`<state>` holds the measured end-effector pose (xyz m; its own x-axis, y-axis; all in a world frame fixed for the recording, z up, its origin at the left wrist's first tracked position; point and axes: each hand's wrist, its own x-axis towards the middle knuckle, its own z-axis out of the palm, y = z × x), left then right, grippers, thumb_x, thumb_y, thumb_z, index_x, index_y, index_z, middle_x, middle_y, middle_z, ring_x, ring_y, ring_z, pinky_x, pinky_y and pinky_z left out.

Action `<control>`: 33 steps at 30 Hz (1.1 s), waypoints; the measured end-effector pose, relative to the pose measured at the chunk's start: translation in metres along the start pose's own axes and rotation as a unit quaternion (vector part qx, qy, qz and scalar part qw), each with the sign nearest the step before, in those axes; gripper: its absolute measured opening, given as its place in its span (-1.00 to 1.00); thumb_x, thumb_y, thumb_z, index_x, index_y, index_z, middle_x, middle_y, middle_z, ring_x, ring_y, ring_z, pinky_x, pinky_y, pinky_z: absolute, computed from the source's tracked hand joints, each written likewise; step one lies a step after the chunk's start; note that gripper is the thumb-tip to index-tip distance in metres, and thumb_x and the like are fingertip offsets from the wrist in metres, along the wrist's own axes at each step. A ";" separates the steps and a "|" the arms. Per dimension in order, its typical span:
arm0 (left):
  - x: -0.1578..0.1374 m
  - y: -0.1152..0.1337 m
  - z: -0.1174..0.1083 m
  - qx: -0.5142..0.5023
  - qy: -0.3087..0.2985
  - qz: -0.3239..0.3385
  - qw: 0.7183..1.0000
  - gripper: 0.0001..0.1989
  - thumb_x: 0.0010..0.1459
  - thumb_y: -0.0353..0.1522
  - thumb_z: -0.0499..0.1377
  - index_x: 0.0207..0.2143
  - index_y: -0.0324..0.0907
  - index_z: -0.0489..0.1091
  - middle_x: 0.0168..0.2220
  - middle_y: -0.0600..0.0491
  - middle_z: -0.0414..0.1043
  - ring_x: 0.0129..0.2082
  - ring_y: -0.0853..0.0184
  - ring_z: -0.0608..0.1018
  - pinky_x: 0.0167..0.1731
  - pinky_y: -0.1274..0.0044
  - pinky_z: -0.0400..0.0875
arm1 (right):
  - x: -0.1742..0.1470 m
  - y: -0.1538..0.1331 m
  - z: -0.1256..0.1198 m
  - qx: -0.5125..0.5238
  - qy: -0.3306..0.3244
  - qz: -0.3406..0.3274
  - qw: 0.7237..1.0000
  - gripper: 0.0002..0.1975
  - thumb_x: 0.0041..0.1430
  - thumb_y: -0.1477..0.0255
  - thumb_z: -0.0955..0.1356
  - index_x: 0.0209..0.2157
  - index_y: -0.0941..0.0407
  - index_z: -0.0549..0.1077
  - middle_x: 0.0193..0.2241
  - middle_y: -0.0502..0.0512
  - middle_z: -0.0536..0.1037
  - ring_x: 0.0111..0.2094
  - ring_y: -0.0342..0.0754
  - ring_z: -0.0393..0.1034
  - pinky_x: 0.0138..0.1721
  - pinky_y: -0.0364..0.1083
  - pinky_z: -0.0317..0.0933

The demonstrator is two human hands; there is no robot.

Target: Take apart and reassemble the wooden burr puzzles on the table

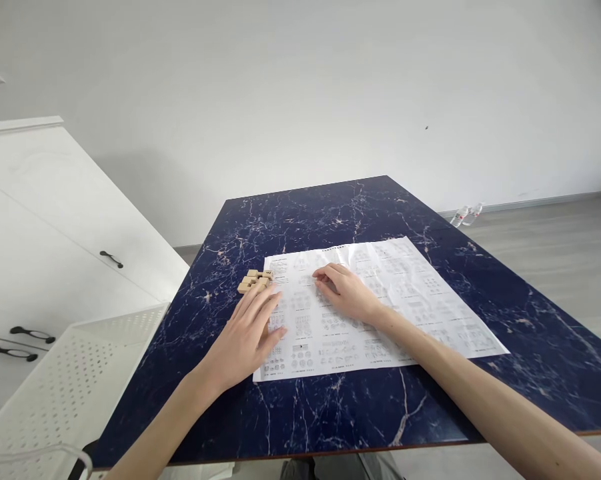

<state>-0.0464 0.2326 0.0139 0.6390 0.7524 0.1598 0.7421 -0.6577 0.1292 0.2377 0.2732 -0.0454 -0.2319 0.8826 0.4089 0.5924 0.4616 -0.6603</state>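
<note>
A large printed sheet (300, 333) with rows of small diagrams lies on the dark blue marbled table (290, 220). At its left edge sits a small cluster of joined light-wood blocks (253, 279), with a dark mark on one block. My left hand (250, 327) is open, its fingers stretched out over the sheet's left side. Those fingertips reach the near side of the wooden blocks and partly hide them; whether they press on them I cannot tell. Loosely curled, my right hand (345, 290) rests on the upper middle of the sheet, thumb and fingers slightly apart, with nothing visible in it.
To the left stand a white cabinet (80, 200) with black handles and a white perforated basket (75, 360) beside the table. Two clear plastic bottles (466, 215) are on the floor beyond the table's right side. A pale wall (280, 93) rises behind.
</note>
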 end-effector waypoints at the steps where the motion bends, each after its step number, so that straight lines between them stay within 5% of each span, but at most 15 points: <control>1: 0.009 0.006 0.000 -0.025 0.007 0.004 1.000 -0.46 0.49 -0.15 0.04 0.44 -0.05 0.15 0.49 -0.06 0.09 0.49 -0.02 0.14 0.39 0.09 0.21 | 0.000 -0.001 0.000 0.000 0.003 -0.001 1.000 -0.83 0.43 0.48 0.28 -0.05 0.08 0.49 -0.11 0.20 0.59 -0.11 0.08 0.50 -0.06 0.12 0.42; 6: 0.059 0.037 0.009 -0.199 0.032 0.023 0.979 -0.75 0.45 -0.39 0.02 0.01 -0.11 0.47 0.01 -0.01 0.56 -0.05 0.24 0.60 0.01 0.37 0.50 | -0.001 -0.003 -0.002 0.010 0.003 -0.010 1.000 -0.79 0.39 0.59 0.26 -0.13 0.08 0.49 -0.17 0.13 0.59 -0.16 0.03 0.47 -0.14 0.04 0.39; 8: 0.077 0.048 0.015 -0.250 0.014 -0.006 0.968 -0.80 0.35 -0.47 0.05 -0.25 -0.14 0.46 -0.33 0.09 0.55 -0.41 0.35 0.52 -0.37 0.50 0.42 | -0.001 -0.004 -0.003 0.020 -0.005 -0.012 1.000 -0.77 0.36 0.63 0.26 -0.18 0.08 0.49 -0.19 0.10 0.59 -0.19 -0.01 0.47 -0.18 0.01 0.38; 10: 0.091 0.055 0.023 -0.280 -0.010 -0.018 0.960 -0.81 0.26 -0.51 0.06 -0.39 -0.16 0.38 -0.48 0.14 0.45 -0.54 0.40 0.41 -0.51 0.53 0.26 | -0.001 -0.005 -0.004 0.029 -0.017 -0.013 0.999 -0.77 0.29 0.68 0.28 -0.22 0.08 0.48 -0.21 0.08 0.58 -0.22 -0.03 0.46 -0.22 -0.03 0.36; 17: 0.098 0.053 0.045 -0.297 -0.016 -0.026 0.955 -0.81 0.23 -0.51 0.04 -0.44 -0.16 0.31 -0.52 0.15 0.39 -0.57 0.41 0.36 -0.52 0.52 0.16 | -0.001 -0.004 -0.005 0.019 -0.029 -0.020 0.999 -0.71 0.25 0.72 0.28 -0.19 0.07 0.47 -0.19 0.08 0.57 -0.23 -0.03 0.44 -0.22 -0.02 0.36; 33: 0.092 0.054 0.046 -0.275 -0.017 -0.003 0.961 -0.84 0.25 -0.50 0.05 -0.39 -0.16 0.33 -0.47 0.11 0.45 -0.53 0.38 0.41 -0.50 0.50 0.21 | -0.003 -0.005 -0.006 -0.002 -0.035 -0.004 0.999 -0.74 0.32 0.66 0.27 -0.15 0.04 0.48 -0.15 0.10 0.58 -0.19 0.01 0.48 -0.18 0.02 0.39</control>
<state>0.0612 0.2681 -0.0094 0.6487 0.7505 0.1262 0.5321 -0.5659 0.6298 0.2397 0.2678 -0.0395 -0.2905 0.8827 0.3694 0.5929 0.4690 -0.6546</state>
